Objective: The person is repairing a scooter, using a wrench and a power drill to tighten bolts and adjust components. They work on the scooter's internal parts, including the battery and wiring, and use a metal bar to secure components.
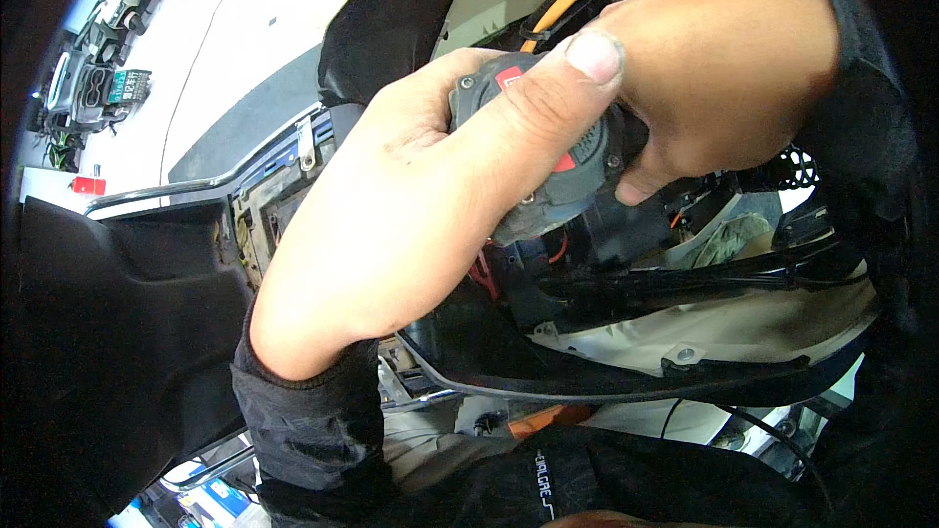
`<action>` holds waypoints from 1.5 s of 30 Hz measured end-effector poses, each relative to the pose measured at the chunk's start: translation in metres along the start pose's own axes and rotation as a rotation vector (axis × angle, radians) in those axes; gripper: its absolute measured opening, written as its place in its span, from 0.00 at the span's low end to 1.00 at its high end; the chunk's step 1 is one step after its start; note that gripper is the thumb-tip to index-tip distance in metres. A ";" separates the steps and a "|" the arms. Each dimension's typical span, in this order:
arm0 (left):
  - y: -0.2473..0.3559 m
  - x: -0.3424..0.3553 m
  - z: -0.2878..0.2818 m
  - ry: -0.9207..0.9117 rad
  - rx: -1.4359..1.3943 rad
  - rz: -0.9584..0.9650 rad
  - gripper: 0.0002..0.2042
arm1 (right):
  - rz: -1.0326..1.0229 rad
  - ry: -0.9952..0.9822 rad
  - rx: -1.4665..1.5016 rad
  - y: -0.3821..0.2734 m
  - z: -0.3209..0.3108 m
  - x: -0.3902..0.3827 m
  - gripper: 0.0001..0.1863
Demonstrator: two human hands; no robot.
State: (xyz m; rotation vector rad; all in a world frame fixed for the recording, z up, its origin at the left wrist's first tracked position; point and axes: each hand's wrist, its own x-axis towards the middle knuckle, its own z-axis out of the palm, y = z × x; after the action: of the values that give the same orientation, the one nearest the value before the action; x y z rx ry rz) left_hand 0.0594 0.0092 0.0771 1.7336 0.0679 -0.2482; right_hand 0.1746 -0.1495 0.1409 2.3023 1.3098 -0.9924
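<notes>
Upper left: a row of parked scooters (90,88) on a pale, bright floor (235,0) — the nearest carries a green-and-white plate (128,86). A small red box (88,185) sits below them; a darker grey patch (256,106) spans the floor to the right. Lower left edge — a blue-and-white item (223,497), kind unclear.

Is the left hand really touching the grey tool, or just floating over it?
Touching: the head view shows the left hand wrapped over the grey tool, with no gap between skin and casing.
</notes>
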 end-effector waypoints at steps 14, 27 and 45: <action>0.010 -0.004 0.000 -0.020 0.028 -0.058 0.30 | 0.065 -0.071 0.042 -0.002 0.006 0.005 0.29; 0.012 -0.020 0.008 0.209 0.243 0.210 0.24 | -0.206 0.231 0.243 0.000 0.029 0.000 0.20; 0.003 -0.028 0.012 0.225 0.301 0.331 0.22 | -0.464 0.128 0.175 0.014 0.036 -0.008 0.15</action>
State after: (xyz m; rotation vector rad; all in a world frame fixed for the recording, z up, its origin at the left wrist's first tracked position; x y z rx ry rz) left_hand 0.0313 -0.0009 0.0837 2.0335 -0.0970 0.1905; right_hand 0.1691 -0.1827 0.1205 2.2653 1.9401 -1.1499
